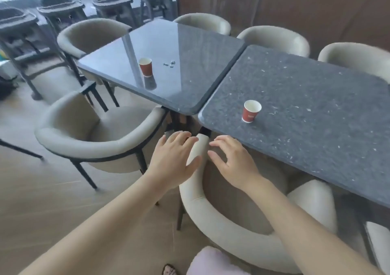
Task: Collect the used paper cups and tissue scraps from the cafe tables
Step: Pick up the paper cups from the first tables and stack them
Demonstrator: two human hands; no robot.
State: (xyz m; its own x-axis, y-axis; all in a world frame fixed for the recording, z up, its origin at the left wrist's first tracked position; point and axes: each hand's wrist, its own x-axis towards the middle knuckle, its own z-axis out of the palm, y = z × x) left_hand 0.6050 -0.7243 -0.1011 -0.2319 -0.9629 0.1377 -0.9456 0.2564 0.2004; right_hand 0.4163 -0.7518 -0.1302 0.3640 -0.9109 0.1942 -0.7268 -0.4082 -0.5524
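Note:
Two dark stone tables stand side by side. On the left table (185, 80) stands a red paper cup (145, 67), with a few small scraps (169, 64) to its right. A second red paper cup (251, 111) stands upright near the front edge of the right table (316, 110). My left hand (173, 158) and my right hand (232, 162) are both held out with fingers spread and hold nothing. They hover on either side of the arm of a cream chair (195, 169), below the tables' near corners.
Cream tub chairs surround both tables, one at front left (84, 139) and several along the far side. Dark high chairs (61, 10) line the window at the back left. A wooden wall rises at the back right. The floor is light wood.

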